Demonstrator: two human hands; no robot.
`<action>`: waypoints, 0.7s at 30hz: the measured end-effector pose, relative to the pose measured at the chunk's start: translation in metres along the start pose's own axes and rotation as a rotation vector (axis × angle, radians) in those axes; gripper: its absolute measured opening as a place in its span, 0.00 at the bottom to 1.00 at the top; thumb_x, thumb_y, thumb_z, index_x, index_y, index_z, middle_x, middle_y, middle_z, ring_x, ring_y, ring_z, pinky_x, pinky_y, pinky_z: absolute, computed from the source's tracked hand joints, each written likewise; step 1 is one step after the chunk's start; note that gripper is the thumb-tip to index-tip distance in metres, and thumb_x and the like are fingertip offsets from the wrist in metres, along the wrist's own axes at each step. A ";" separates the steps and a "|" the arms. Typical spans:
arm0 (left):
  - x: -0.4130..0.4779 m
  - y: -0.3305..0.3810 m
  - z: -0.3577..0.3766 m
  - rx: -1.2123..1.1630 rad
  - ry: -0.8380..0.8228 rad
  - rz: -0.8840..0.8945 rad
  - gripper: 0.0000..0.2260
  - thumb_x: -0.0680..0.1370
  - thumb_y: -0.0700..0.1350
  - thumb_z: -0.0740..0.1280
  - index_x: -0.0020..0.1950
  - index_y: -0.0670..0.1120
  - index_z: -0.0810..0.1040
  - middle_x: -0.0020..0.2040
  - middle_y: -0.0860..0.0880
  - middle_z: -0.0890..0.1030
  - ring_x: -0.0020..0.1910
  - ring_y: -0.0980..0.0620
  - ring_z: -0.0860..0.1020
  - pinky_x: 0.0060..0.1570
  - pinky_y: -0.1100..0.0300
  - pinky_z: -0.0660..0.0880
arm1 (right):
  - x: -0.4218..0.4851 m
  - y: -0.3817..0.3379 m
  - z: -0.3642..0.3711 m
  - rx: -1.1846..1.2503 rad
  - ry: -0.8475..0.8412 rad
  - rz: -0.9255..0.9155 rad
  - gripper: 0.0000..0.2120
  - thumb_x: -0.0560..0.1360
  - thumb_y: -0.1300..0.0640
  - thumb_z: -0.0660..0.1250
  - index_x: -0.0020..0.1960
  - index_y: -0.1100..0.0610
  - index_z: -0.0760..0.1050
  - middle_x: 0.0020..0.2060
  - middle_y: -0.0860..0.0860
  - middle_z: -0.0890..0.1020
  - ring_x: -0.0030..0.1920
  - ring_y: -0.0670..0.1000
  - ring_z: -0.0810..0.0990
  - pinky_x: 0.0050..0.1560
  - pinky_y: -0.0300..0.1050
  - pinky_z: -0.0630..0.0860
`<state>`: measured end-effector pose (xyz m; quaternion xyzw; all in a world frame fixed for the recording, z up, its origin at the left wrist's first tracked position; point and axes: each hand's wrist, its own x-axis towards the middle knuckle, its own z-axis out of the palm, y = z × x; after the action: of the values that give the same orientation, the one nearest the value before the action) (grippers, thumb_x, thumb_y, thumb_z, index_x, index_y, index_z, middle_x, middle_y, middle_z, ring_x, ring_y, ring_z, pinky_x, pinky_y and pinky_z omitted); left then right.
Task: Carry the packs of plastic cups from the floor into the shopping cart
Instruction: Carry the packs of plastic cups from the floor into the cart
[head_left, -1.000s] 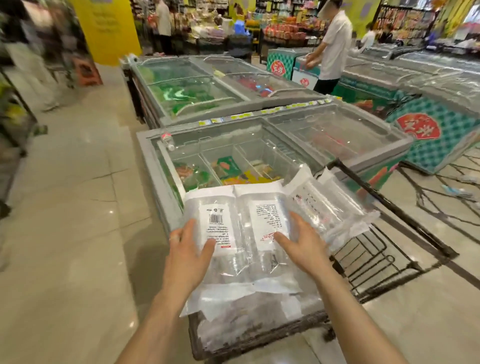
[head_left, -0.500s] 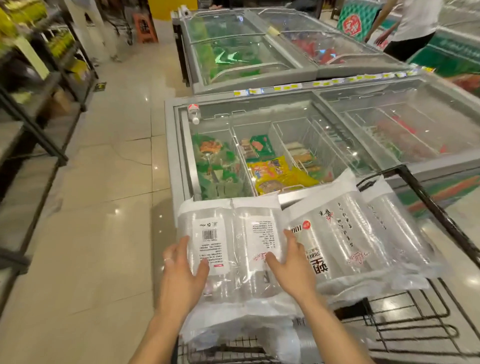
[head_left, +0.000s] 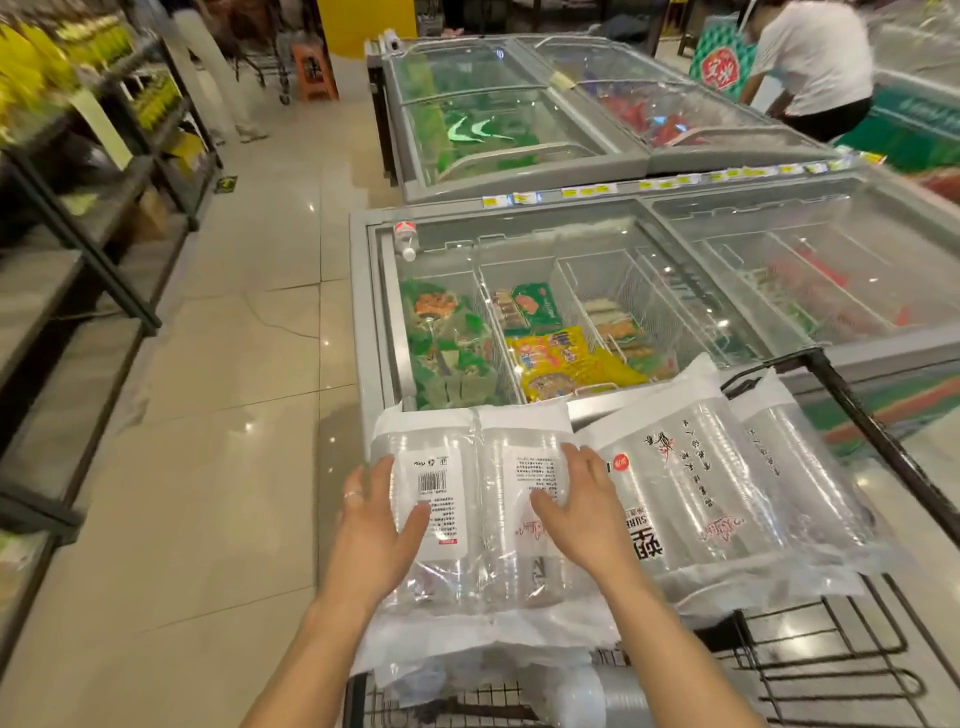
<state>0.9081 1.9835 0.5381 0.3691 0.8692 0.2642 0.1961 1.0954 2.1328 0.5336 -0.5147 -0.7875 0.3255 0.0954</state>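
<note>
Beside freezers (head_left: 571, 291), both hands, left hand (head_left: 371, 530) and right hand (head_left: 582, 512), rest spread on cup packs (head_left: 467, 509).

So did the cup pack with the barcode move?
No. The barcode pack still lies edge to edge with the printed pack on the shopping cart; only the view has shifted.

Both hands (head_left: 470, 525) flat on cup packs (head_left: 483, 499), shopping cart (head_left: 857, 670)

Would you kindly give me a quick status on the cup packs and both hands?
Left hand and right hand flat on the cup pack, not gripping. Pack lies atop others in the shopping cart. Nothing in the way.
</note>
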 end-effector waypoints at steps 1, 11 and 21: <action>0.004 0.007 -0.005 0.016 0.007 0.020 0.33 0.77 0.60 0.63 0.78 0.56 0.53 0.76 0.42 0.59 0.71 0.39 0.64 0.67 0.43 0.67 | 0.003 -0.009 -0.006 -0.020 0.008 -0.045 0.35 0.77 0.45 0.64 0.78 0.54 0.53 0.78 0.54 0.54 0.77 0.53 0.56 0.73 0.51 0.60; 0.038 0.101 -0.115 0.291 0.239 0.310 0.32 0.76 0.61 0.63 0.77 0.53 0.58 0.77 0.48 0.61 0.75 0.47 0.60 0.71 0.46 0.63 | 0.036 -0.138 -0.101 -0.227 0.145 -0.540 0.34 0.75 0.38 0.62 0.77 0.50 0.58 0.77 0.51 0.60 0.77 0.53 0.55 0.74 0.56 0.58; -0.031 0.070 -0.229 0.426 0.472 0.172 0.34 0.75 0.63 0.63 0.77 0.53 0.58 0.77 0.48 0.60 0.76 0.47 0.59 0.72 0.49 0.62 | -0.006 -0.249 -0.114 -0.278 0.142 -0.853 0.36 0.74 0.35 0.60 0.76 0.52 0.60 0.74 0.51 0.65 0.74 0.54 0.60 0.72 0.56 0.62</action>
<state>0.8440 1.9297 0.7643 0.4023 0.8921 0.1702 -0.1156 0.9667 2.1107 0.7746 -0.1733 -0.9568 0.1123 0.2046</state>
